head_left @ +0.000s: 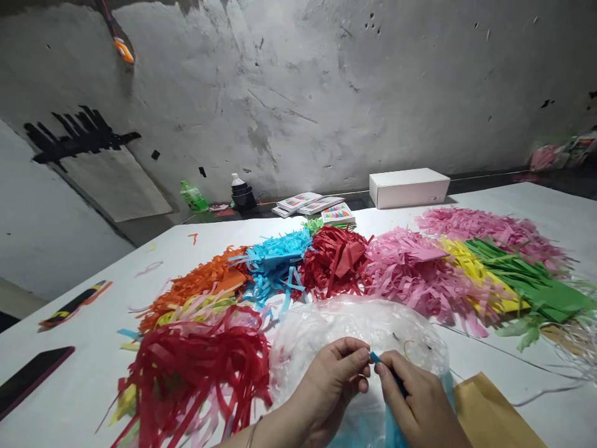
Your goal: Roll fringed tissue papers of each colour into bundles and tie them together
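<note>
My left hand [332, 382] and my right hand [415, 401] meet at the bottom centre, both pinched on a thin blue paper strip [375, 358] held between their fingertips. They hover over a crumpled clear plastic bag [326, 323] on the white table [69, 398]. More blue paper [364, 429] shows below my hands. A heap of red paper strips [196, 367] lies just left of my left hand.
Piles of cut paper strips arc across the table: orange [196, 283], blue [277, 255], red [336, 258], pink [410, 267], yellow [471, 267], green [532, 277]. A brown envelope [494, 414] lies at the right. A white box [408, 186], booklets [308, 203] and bottles [193, 198] stand by the wall.
</note>
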{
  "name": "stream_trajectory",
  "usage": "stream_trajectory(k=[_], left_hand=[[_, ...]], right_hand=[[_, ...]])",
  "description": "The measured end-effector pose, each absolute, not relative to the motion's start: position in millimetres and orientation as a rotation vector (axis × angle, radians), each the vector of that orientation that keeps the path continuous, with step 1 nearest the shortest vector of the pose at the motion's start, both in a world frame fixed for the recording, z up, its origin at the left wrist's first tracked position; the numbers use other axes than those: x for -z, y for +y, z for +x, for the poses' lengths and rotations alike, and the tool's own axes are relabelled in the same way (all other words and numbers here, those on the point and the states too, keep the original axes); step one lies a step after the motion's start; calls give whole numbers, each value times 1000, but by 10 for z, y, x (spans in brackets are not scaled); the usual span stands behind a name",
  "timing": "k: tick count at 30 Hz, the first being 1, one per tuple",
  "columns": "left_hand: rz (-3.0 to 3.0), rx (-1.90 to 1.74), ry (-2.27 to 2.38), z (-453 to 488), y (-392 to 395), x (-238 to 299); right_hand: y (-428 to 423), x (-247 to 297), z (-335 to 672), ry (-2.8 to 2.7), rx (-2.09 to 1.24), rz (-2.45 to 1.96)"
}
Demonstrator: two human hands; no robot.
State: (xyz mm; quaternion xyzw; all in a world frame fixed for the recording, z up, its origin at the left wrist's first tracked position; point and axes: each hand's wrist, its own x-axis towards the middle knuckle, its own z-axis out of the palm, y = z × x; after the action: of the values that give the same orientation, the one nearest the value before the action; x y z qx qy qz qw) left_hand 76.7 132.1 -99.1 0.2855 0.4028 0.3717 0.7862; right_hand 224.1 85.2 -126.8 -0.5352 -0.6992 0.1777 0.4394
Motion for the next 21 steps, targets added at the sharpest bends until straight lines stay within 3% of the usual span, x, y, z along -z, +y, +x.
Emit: stream_trajectory(k=[5,21], left_hand=[[710,-835,895,782,1273,1017],[1096,-684,976,589,1374,987]], right_hand=[[847,1279,2286,-1838,-295,-1334],[817,1248,2317,-1959,-565,-1232]])
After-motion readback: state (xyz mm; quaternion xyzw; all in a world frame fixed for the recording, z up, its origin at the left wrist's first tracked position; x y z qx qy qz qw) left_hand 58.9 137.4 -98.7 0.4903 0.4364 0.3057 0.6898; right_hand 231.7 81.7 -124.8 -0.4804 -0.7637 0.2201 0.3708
